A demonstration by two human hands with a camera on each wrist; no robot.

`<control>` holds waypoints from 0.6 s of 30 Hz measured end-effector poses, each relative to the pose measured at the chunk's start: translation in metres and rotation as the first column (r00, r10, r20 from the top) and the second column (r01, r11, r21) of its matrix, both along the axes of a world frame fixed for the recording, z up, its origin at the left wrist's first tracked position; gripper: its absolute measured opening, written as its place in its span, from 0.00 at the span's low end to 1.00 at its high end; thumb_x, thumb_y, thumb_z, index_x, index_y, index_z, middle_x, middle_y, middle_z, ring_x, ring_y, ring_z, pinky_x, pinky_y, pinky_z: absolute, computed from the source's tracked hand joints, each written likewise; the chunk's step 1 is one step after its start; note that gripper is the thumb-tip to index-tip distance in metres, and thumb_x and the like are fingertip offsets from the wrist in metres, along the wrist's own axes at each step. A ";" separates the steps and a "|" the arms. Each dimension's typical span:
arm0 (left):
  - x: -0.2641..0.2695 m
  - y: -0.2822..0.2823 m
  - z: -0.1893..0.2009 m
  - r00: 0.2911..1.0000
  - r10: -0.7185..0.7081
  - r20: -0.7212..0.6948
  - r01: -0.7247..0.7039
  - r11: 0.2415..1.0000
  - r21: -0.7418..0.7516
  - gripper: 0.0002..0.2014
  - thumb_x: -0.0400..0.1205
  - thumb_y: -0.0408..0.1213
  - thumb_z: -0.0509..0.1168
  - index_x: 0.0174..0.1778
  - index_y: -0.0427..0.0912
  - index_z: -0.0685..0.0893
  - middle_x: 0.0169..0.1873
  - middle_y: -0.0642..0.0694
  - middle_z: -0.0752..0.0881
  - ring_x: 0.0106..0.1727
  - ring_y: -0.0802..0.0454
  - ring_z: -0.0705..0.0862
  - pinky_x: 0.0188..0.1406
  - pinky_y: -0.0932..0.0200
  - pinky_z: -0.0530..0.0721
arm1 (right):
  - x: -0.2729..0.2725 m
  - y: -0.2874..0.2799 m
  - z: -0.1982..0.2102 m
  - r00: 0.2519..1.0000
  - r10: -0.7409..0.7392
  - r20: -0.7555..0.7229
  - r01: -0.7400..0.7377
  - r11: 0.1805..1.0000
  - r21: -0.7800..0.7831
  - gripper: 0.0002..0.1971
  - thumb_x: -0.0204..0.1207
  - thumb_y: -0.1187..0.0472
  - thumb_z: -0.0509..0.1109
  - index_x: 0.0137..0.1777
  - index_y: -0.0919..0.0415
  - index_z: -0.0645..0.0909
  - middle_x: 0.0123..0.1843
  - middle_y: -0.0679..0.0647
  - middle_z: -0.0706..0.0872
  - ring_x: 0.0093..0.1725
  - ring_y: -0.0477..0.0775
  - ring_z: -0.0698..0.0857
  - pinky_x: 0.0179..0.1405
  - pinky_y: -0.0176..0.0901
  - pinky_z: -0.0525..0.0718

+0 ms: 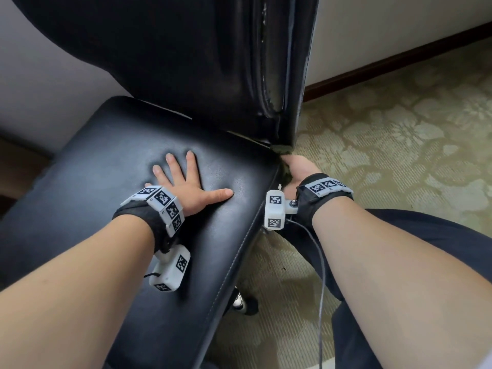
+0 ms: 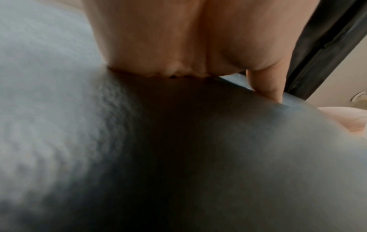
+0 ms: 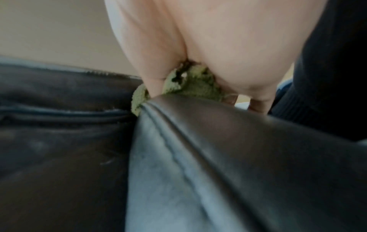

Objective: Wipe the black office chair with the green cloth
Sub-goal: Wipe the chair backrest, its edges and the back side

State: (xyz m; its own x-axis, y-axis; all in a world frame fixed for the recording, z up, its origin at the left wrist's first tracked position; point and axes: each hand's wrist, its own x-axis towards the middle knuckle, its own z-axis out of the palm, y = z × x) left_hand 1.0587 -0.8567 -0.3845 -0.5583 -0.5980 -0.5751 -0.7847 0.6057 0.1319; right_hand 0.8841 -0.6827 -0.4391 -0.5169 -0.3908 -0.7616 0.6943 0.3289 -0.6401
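Note:
The black office chair (image 1: 111,145) fills the head view, its leather seat in front of me and its backrest (image 1: 186,49) rising behind. My left hand (image 1: 183,179) lies flat on the seat with fingers spread; the left wrist view shows the palm (image 2: 178,47) pressed onto the leather. My right hand (image 1: 298,169) grips the green cloth (image 1: 281,149) at the seat's back right corner, where seat meets backrest. In the right wrist view the bunched cloth (image 3: 190,84) sits between my fingers and the seat edge (image 3: 198,125). Most of the cloth is hidden by the hand.
Patterned beige carpet (image 1: 399,134) lies to the right of the chair, with a dark wooden baseboard (image 1: 386,65) along a pale wall. A chair caster (image 1: 245,304) shows under the seat. My dark trouser leg (image 1: 426,249) is on the right.

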 end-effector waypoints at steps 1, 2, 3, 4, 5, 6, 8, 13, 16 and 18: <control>0.000 0.000 0.000 1.000 0.003 0.004 -0.003 1.000 -0.002 0.67 0.65 0.87 0.60 0.89 0.61 0.27 0.88 0.44 0.23 0.88 0.29 0.26 0.84 0.20 0.33 | 0.002 -0.001 -0.009 0.969 -0.151 0.197 0.179 0.975 -0.132 0.22 0.78 0.50 0.71 0.68 0.60 0.84 0.70 0.59 0.85 0.71 0.63 0.85 0.74 0.63 0.81; -0.001 0.000 0.000 1.000 0.006 0.006 -0.006 1.000 -0.004 0.67 0.65 0.87 0.60 0.88 0.61 0.27 0.88 0.45 0.23 0.88 0.29 0.26 0.83 0.20 0.33 | 0.005 0.001 -0.013 0.905 -0.241 0.349 0.325 0.922 -0.208 0.21 0.77 0.54 0.73 0.67 0.62 0.86 0.70 0.59 0.86 0.70 0.63 0.86 0.73 0.65 0.81; -0.001 -0.001 -0.001 1.000 0.007 0.008 -0.007 1.000 -0.004 0.67 0.65 0.87 0.60 0.88 0.62 0.26 0.88 0.45 0.23 0.88 0.29 0.26 0.83 0.21 0.33 | 0.008 0.001 -0.013 0.854 -0.265 0.448 0.409 0.873 -0.265 0.22 0.77 0.56 0.74 0.69 0.64 0.86 0.70 0.60 0.87 0.70 0.64 0.86 0.74 0.66 0.79; -0.002 -0.001 -0.001 1.000 0.010 0.009 -0.010 1.000 -0.002 0.68 0.64 0.87 0.60 0.88 0.62 0.26 0.87 0.45 0.23 0.88 0.29 0.25 0.83 0.21 0.33 | 0.011 0.001 -0.010 0.831 -0.257 0.493 0.452 0.829 -0.330 0.24 0.77 0.58 0.74 0.73 0.64 0.84 0.72 0.59 0.86 0.71 0.65 0.86 0.75 0.66 0.78; -0.002 -0.002 -0.002 1.000 0.015 0.011 -0.015 1.000 0.000 0.68 0.64 0.88 0.60 0.88 0.63 0.26 0.87 0.46 0.22 0.87 0.30 0.25 0.84 0.21 0.33 | 0.012 0.002 -0.007 0.829 -0.260 0.494 0.471 0.801 -0.370 0.24 0.79 0.58 0.72 0.75 0.63 0.83 0.73 0.58 0.86 0.73 0.65 0.84 0.77 0.66 0.77; -0.002 -0.002 -0.003 1.000 0.019 0.013 -0.019 1.000 0.000 0.68 0.63 0.88 0.59 0.87 0.63 0.25 0.87 0.46 0.22 0.87 0.30 0.25 0.84 0.21 0.33 | 0.011 0.002 -0.006 0.841 -0.255 0.477 0.467 0.787 -0.403 0.24 0.81 0.58 0.70 0.77 0.62 0.81 0.73 0.58 0.85 0.74 0.65 0.83 0.78 0.65 0.76; -0.003 -0.002 -0.003 0.999 0.032 0.010 -0.032 0.999 -0.005 0.69 0.62 0.88 0.60 0.87 0.64 0.25 0.87 0.47 0.22 0.87 0.30 0.25 0.84 0.21 0.33 | 0.006 -0.001 0.003 0.870 -0.254 0.422 0.442 0.781 -0.441 0.23 0.82 0.58 0.68 0.76 0.63 0.82 0.73 0.61 0.86 0.74 0.65 0.84 0.78 0.63 0.76; -0.005 0.004 0.003 0.997 0.075 -0.013 -0.075 0.997 0.011 0.68 0.65 0.84 0.65 0.88 0.62 0.27 0.88 0.46 0.24 0.88 0.30 0.25 0.85 0.25 0.32 | 0.005 -0.014 0.020 0.957 -0.287 -0.033 0.257 0.897 -0.359 0.15 0.80 0.71 0.73 0.66 0.73 0.85 0.61 0.66 0.90 0.64 0.65 0.89 0.74 0.57 0.82; -0.005 0.005 0.005 0.997 0.072 -0.011 -0.072 0.997 -0.001 0.68 0.65 0.84 0.64 0.89 0.62 0.28 0.88 0.46 0.24 0.88 0.31 0.26 0.85 0.25 0.32 | 0.006 -0.016 0.015 0.938 -0.216 -0.271 0.159 0.963 -0.217 0.06 0.74 0.62 0.81 0.50 0.59 0.91 0.50 0.59 0.94 0.56 0.60 0.92 0.70 0.56 0.86; -0.004 0.003 0.004 0.998 0.069 -0.006 -0.069 0.998 0.001 0.68 0.64 0.85 0.64 0.89 0.63 0.27 0.88 0.46 0.24 0.88 0.31 0.26 0.84 0.25 0.32 | 0.007 -0.016 0.008 0.907 -0.157 -0.391 0.123 0.986 -0.111 0.06 0.71 0.53 0.82 0.41 0.54 0.92 0.46 0.56 0.95 0.52 0.58 0.93 0.64 0.55 0.88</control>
State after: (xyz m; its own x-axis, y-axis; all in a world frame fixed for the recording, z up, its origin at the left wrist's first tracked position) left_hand 1.0546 -0.8535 -0.3802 -0.5194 -0.6344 -0.5725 -0.8236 0.5502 0.1375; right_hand 0.8913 -0.6983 -0.4315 -0.8236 -0.3443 -0.4508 0.4126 0.1818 -0.8926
